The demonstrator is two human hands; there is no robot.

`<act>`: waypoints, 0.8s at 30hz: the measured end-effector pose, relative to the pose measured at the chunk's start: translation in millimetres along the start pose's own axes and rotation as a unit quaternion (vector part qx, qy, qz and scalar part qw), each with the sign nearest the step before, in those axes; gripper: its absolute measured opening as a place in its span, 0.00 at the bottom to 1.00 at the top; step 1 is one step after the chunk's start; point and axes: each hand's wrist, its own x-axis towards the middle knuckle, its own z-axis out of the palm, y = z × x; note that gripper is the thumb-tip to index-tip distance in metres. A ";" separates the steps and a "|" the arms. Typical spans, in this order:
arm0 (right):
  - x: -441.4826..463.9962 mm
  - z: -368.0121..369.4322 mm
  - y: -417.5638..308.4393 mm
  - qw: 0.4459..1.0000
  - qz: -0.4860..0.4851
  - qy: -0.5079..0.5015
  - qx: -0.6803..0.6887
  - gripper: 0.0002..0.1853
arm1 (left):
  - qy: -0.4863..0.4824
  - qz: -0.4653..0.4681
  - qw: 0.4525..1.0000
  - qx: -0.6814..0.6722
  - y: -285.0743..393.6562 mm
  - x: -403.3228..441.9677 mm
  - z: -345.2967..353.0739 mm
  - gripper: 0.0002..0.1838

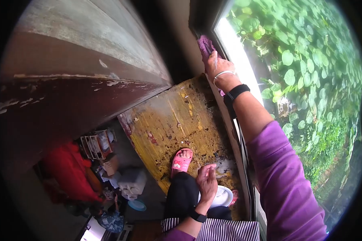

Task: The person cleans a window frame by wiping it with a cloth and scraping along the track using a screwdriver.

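Purple cloth [205, 43] pressed in right hand [222, 69] at window frame [218, 39]; left hand [207, 182] half curled by white bowl [223, 197]

Far left, a wall [80, 60] with peeling paint is seen, pale above and dark reddish-brown below; beneath it, a red fabric [70, 172] is spread at floor level; a small rack [93, 145] is placed beside it, with pale containers [132, 180] bunched lower down; a light blue round item [137, 205] is seen just below these; next to it, another person [110, 221] in a patterned blue top is partly shown, details too small to tell; in the middle, a worn yellow board [169, 116] is stood on, its surface stained and flaked; a pink sandal [182, 160] is worn on one foot, planted on the board; dark trousers and a striped garment [229, 231] are shown at the bottom; the left hand is held over the lap area, palm partly turned up, fingers loosely bent, nothing seen gripped; the white bowl is partly hidden behind it, contact cannot be told; up and to the right, the purple cloth is bunched under the right hand's fingers, which are closed on it, against the inner side of the window frame near a corner; a white bracelet [223, 73] and black wristband [238, 92] are worn on that arm, below them a purple sleeve [283, 160]; far right, green leaves [305, 60] are seen outside
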 end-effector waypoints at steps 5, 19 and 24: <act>27.7 -11.4 -4.3 1.000 -0.012 0.006 0.014 0.15 | -0.012 -0.008 0.999 0.030 14.8 -0.8 -1.0 0.07; 58.8 -14.7 -5.0 0.986 -0.118 0.103 -0.062 0.12 | 0.000 -0.013 0.999 0.042 -1.5 -4.5 -6.4 0.10; -34.1 18.1 14.8 0.995 -0.062 -0.008 -0.081 0.15 | 0.007 0.012 0.999 0.029 -13.3 -11.9 -3.7 0.11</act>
